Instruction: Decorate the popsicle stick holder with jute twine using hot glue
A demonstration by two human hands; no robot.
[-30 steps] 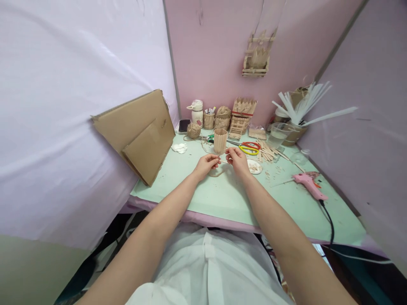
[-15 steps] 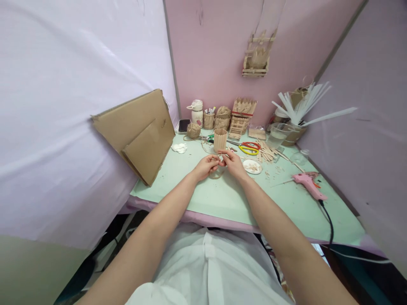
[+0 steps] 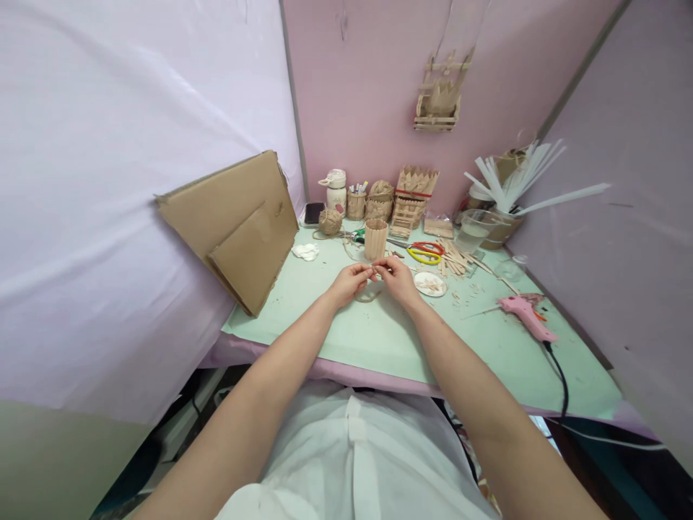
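I am pinching what looks like twine (image 3: 369, 300) in the closed fingers (image 3: 364, 271) of my left hand (image 3: 345, 286) and right hand (image 3: 399, 282), its curve lying beneath on the counter (image 3: 368, 336), while the wooden cup (image 3: 375, 241) is standing upright just beyond, about equally near both.

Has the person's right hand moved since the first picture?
Yes. The right hand has shifted slightly left, toward the left hand; the white dish, partly hidden behind it before, now shows more.
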